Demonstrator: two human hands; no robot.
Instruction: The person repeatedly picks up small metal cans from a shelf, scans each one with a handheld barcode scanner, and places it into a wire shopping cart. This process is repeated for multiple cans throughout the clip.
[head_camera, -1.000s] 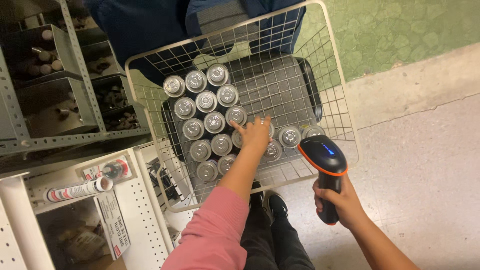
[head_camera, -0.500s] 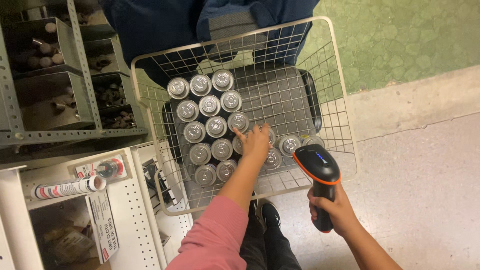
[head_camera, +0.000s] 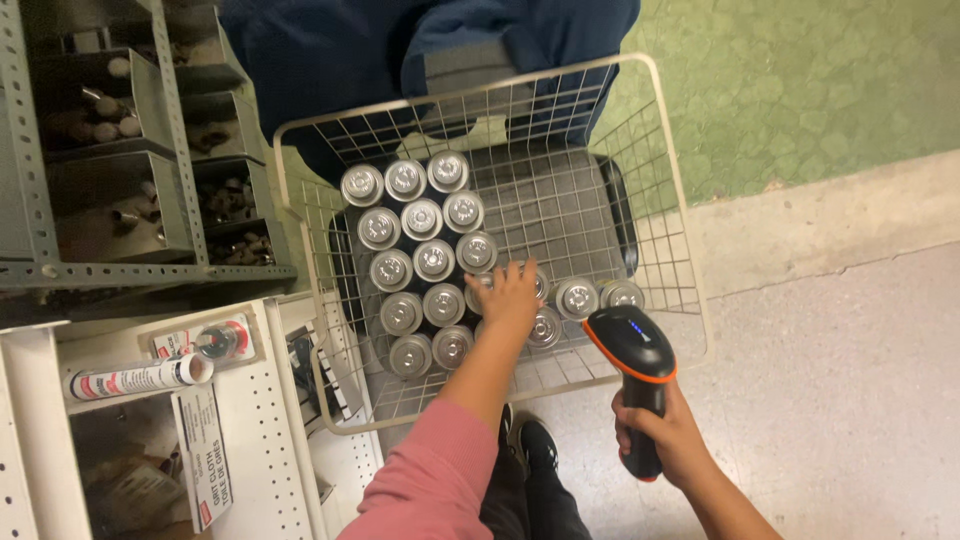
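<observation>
A white wire basket (head_camera: 672, 210) holds several upright cans with silver tops (head_camera: 421, 218), packed in rows on its left side. My left hand (head_camera: 510, 296), in a pink sleeve, reaches down into the basket and rests on the cans in the near row; whether it grips one I cannot tell. My right hand (head_camera: 668, 440) is closed on the grip of a black and orange handheld scanner (head_camera: 632, 355), held just outside the basket's near right corner with its head tilted toward the cans.
A person in dark blue clothing (head_camera: 330, 60) stands at the basket's far side. Grey metal shelving with bins of small parts (head_camera: 110, 130) is on the left. A white shelf below carries a tube (head_camera: 135, 378). Green and grey floor lies to the right.
The view has shifted so the basket sits lower in the frame. My right hand has carried the scanner slightly closer to the basket. My left hand stays on the near cans.
</observation>
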